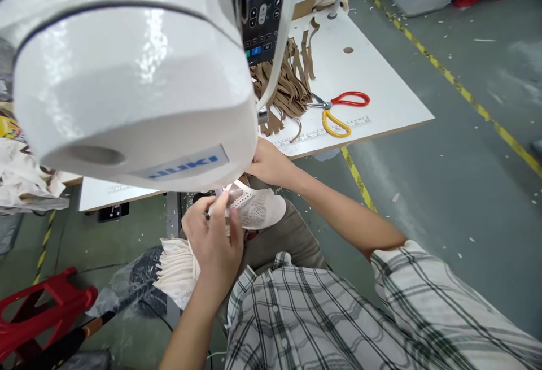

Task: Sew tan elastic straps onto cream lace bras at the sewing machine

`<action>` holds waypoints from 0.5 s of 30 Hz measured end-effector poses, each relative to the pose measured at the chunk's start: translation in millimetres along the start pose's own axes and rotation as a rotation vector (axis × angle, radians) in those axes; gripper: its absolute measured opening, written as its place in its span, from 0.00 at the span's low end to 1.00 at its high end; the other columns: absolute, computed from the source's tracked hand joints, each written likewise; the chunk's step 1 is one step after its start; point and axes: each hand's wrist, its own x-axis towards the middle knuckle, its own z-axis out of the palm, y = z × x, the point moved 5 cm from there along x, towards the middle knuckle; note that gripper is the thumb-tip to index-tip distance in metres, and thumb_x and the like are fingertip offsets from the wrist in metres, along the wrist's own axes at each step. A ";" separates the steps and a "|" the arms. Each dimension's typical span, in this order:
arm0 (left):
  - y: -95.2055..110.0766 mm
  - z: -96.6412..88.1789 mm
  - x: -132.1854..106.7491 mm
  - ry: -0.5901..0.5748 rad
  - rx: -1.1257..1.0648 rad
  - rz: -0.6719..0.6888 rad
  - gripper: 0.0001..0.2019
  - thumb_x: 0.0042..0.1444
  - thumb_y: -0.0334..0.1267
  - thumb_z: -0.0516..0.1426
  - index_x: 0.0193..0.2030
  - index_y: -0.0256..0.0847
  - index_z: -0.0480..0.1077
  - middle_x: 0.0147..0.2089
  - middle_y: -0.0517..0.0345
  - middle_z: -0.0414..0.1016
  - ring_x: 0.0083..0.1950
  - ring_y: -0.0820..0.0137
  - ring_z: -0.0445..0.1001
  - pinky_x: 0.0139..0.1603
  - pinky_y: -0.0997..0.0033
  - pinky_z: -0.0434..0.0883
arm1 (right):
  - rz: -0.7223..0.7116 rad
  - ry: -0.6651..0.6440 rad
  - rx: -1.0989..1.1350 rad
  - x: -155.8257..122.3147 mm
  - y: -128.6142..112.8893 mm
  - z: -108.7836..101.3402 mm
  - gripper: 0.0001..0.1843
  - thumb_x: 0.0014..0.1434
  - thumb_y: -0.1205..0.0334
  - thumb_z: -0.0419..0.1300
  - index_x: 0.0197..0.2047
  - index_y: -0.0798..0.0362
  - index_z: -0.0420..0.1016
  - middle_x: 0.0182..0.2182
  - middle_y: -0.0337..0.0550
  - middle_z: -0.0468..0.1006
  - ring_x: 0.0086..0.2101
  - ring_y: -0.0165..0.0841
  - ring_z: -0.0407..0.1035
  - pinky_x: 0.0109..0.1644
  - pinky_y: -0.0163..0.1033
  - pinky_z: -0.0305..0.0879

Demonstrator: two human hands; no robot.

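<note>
While partly behind the machine head (139, 93), right hand (271, 164), fingers unreadable, left fingers (217, 215) tight on white upper (263, 212), scissors (325, 105) beyond.

The gray floor (423, 200) around the white table (381, 87) has little white bits (484, 40) on it. Right of the table runs a yellow line (459, 91). Left of the table is a red stool (63, 297).

- From here, the white machine head (135, 93) swallows the fingertips of the right hand (270, 162); I can't see their grip.
- It also hides the far end of the pale patterned piece (263, 210).
- The red stool (51, 305) runs out of view at left.
- The ruler's (315, 131) figures look too tiny to read.
</note>
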 end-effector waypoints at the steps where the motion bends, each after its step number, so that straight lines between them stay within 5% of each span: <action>1: 6.4 2.1 -0.6 0.006 0.006 0.030 0.17 0.62 0.37 0.58 0.57 0.36 0.74 0.53 0.39 0.74 0.55 0.56 0.71 0.59 0.55 0.65 | 0.001 0.001 0.001 0.1 -0.1 0.8 0.05 0.56 0.66 0.55 0.28 0.53 0.68 0.35 0.45 0.75 0.40 0.36 0.67 0.43 0.40 0.64; 6: 23.9 17.2 -4.4 -0.108 0.041 0.055 0.24 0.64 0.40 0.57 0.65 0.34 0.68 0.61 0.35 0.71 0.62 0.51 0.66 0.65 0.52 0.59 | -0.001 0.037 0.000 0.5 1.5 3.0 0.05 0.59 0.65 0.54 0.31 0.53 0.68 0.38 0.45 0.75 0.40 0.36 0.67 0.44 0.41 0.65; 15: 18.4 17.6 0.3 -0.098 0.073 0.090 0.22 0.63 0.38 0.59 0.62 0.36 0.72 0.58 0.35 0.71 0.61 0.52 0.68 0.64 0.53 0.60 | -0.023 0.115 -0.076 4.5 13.8 6.6 0.05 0.58 0.65 0.53 0.30 0.51 0.61 0.33 0.42 0.70 0.37 0.35 0.64 0.39 0.40 0.62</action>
